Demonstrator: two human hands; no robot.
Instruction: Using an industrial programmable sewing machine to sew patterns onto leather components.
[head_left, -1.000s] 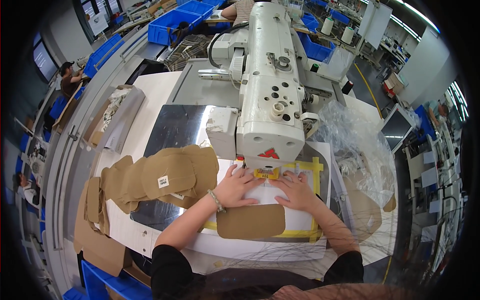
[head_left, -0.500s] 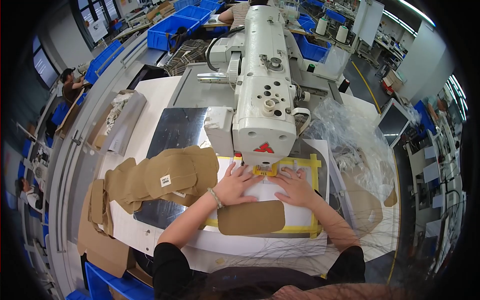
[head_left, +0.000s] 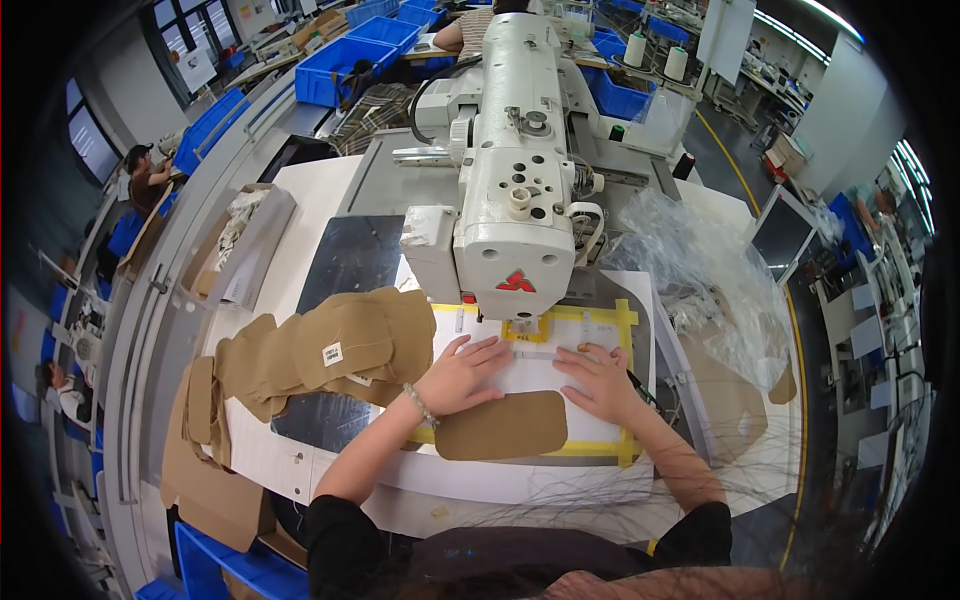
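Observation:
My left hand (head_left: pixel 462 372) and my right hand (head_left: pixel 598 380) lie flat, fingers spread, on a white template sheet (head_left: pixel 530 378) edged with yellow tape. The sheet sits under the head of a large white industrial sewing machine (head_left: pixel 515 190). Between and just beyond my fingertips is a small yellow-framed clamp (head_left: pixel 527 329) beneath the needle. A tan rounded fabric piece (head_left: pixel 502 426) lies on the sheet just in front of my hands, its far edge under my left palm. A beaded bracelet circles my left wrist.
A fanned stack of tan cut pieces (head_left: pixel 330 345) lies left of my left hand, with more tan pieces (head_left: pixel 205 420) at the table's left edge. Crumpled clear plastic (head_left: pixel 700 270) lies to the right. Blue bins (head_left: pixel 345 55) and other people sit behind and left.
The view has shifted slightly closer to the machine. Both hands stay pressed on the white sheet in nearly the same place.

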